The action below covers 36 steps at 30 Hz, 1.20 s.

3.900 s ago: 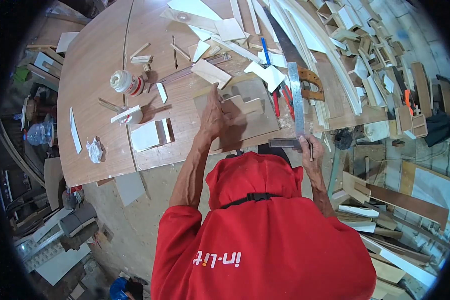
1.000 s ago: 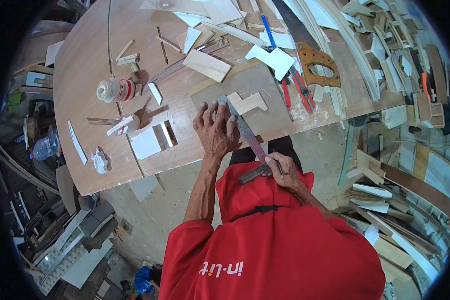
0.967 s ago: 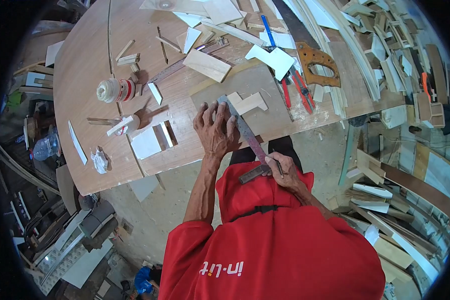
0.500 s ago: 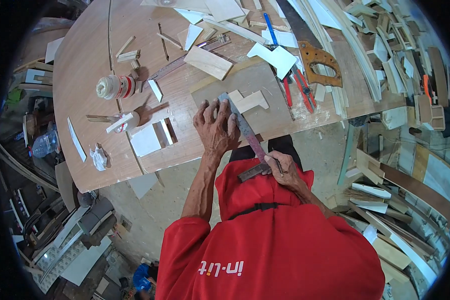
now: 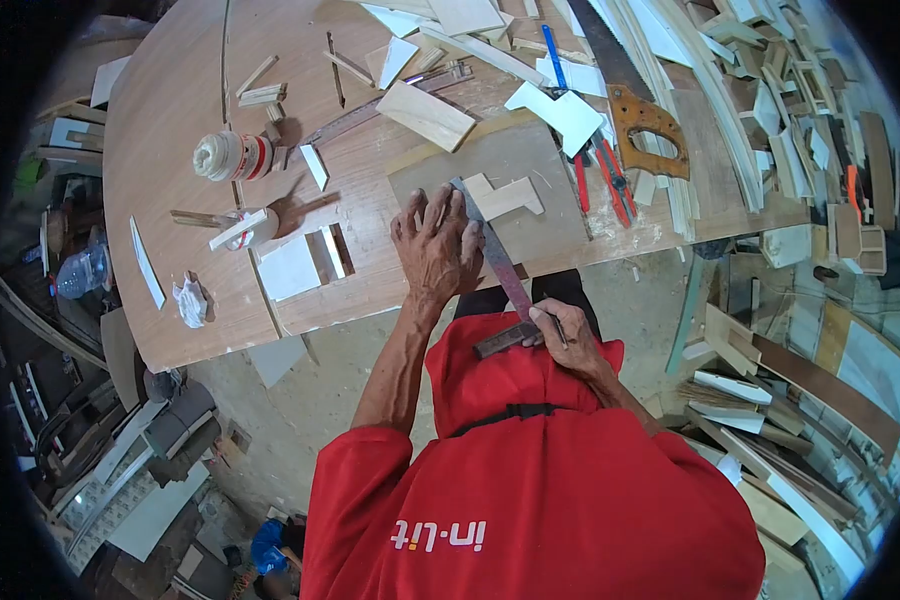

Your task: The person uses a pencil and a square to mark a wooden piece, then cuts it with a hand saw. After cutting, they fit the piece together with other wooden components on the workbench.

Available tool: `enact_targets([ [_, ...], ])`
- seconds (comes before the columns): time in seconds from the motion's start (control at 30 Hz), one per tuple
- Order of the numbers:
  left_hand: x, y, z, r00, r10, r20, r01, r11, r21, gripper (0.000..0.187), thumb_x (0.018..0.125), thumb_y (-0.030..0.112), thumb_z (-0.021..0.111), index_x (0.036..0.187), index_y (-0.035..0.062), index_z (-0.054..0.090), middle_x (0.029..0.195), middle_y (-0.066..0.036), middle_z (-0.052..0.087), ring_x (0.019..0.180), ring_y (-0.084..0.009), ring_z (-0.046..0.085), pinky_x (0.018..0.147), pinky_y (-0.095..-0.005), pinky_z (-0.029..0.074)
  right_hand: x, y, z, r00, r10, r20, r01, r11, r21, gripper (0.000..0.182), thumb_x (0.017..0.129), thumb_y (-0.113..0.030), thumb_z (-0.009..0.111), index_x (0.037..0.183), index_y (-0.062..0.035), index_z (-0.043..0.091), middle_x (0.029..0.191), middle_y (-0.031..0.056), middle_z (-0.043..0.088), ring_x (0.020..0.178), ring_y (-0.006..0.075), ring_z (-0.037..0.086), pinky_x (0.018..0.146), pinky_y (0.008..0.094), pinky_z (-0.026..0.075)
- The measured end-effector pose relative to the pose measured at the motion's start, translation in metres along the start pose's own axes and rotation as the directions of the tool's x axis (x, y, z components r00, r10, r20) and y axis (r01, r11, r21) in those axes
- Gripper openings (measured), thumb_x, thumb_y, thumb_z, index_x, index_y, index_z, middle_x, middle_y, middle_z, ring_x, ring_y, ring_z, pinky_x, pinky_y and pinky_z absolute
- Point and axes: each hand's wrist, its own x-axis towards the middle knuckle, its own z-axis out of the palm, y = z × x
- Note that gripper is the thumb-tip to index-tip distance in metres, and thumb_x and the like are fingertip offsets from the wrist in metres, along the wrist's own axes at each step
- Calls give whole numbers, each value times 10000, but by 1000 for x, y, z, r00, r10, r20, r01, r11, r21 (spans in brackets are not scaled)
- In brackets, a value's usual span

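My left hand (image 5: 438, 240) lies palm down at the near edge of a thin grey board (image 5: 560, 215), fingers stretched out and a little apart. Its fingertips are at the far end of a worn metal try square (image 5: 505, 268). My right hand (image 5: 567, 335) is closed around the square near its dark stock (image 5: 502, 340), close to my red top. A thin dark stick, perhaps a pencil, shows between the right fingers. Just beyond the blade, a pale L-shaped wooden piece (image 5: 513, 198) lies on the board beside another small pale piece.
A handsaw (image 5: 650, 130) and red-handled pliers (image 5: 610, 180) lie to the right. A wood block (image 5: 425, 115) rests beyond the board. Glue jars (image 5: 232, 157) and offcuts stand left on the table (image 5: 170, 270). Timber scraps are piled right; a person in blue is at lower left.
The view has shifted slightly. My left fingers lie a bit straighter by the blade's end. My right hand keeps its hold on the try square.
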Motion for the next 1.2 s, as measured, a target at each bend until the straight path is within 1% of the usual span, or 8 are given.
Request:
enact_targets([
  [0.27,3,2,-7,1000,2,-20,-2,1000,-29,461,829,327,622,1222,85,627,1326,-52,548,1251,-349,406,966,-522,297,-12,-6,-10,1000,11,-28,-13,998,-57,323,993,-248,461,1026,44,597,773,163,638,710,276,704,610,353,532],
  [0.33,3,4,-8,1000,-10,20,11,999,-36,477,822,284,621,1234,44,612,1338,-98,535,1247,-367,413,1032,-492,282,-26,-27,-27,988,23,-155,-109,815,-569,407,1010,-327,412,1059,30,602,782,167,637,737,308,674,659,385,508],
  [0.37,3,3,-8,1000,-20,13,20,999,-38,477,822,284,621,1234,44,612,1338,-98,535,1247,-367,413,1032,-492,282,-27,-36,-33,989,21,-150,-104,809,-578,407,1010,-327,412,1059,30,602,782,167,637,737,308,674,659,385,508],
  [0.47,3,1,-5,1000,3,-30,-5,999,-49,476,820,322,627,1226,74,615,1324,-71,536,1241,-352,405,950,-526,298,-15,-64,-41,950,-40,-310,-32,974,-223,360,1008,-288,410,1012,4,619,736,122,605,658,211,584,628,357,465],
  [0.5,2,1,-6,1000,7,-25,-8,998,-60,477,825,323,624,1231,74,611,1323,-77,535,1244,-353,403,946,-530,298,-2,-68,-37,951,-43,-305,-30,972,-233,360,1008,-288,410,1012,4,619,736,122,605,658,211,584,628,357,465],
  [0.57,2,1,-6,1000,7,-31,-9,998,-69,477,829,323,621,1236,73,607,1322,-84,534,1248,-355,401,942,-534,298,31,-75,-29,929,-183,-321,196,981,6,256,979,-208,481,969,-3,634,749,88,609,657,143,581,605,311,465],
  [0.8,3,4,-10,1000,21,-23,-22,998,-51,472,816,266,623,1227,33,602,1318,-118,534,1224,-373,424,996,-504,293,122,-86,-1,860,-400,-316,358,915,-184,199,884,-168,580,911,9,666,726,104,663,653,139,631,591,301,491],
  [1.2,3,3,-10,999,22,-38,-25,997,-70,477,820,282,613,1227,35,597,1313,-130,533,1219,-382,419,962,-520,298,143,-70,17,899,-283,-334,280,958,-60,226,867,-188,569,902,7,679,691,85,659,624,148,624,578,303,489],
])
